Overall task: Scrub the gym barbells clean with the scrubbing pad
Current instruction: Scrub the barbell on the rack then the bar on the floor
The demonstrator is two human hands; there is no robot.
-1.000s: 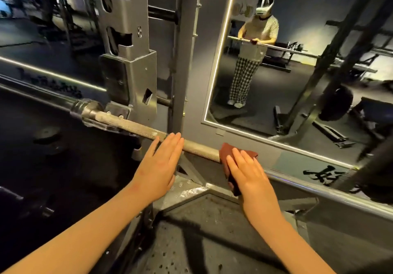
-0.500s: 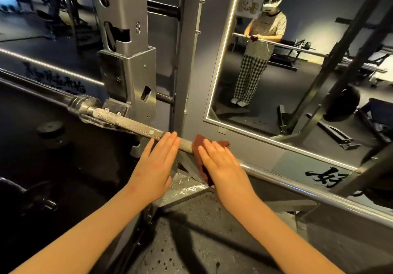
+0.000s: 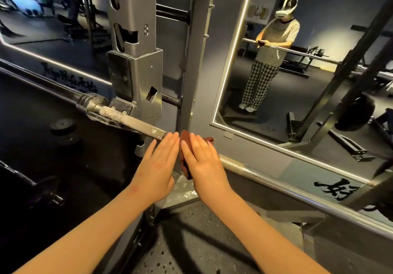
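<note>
1. the barbell point(image 3: 131, 122) lies on the rack point(image 3: 136, 78), running from up-left to down-right.
2. the right hand point(image 3: 202, 163) presses the scrubbing pad point(image 3: 184, 138) on it with flat fingers.
3. the left hand point(image 3: 157, 165) lies flat just beside, holding nothing.

Light-edged mirror point(image 3: 308, 125), steel rack post point(image 3: 136, 71), dark floor point(image 3: 191, 248) — perhaps rubber

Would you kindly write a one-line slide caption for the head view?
Right hand presses a reddish-brown scrubbing pad onto the racked barbell, left hand flat beside it.
</note>
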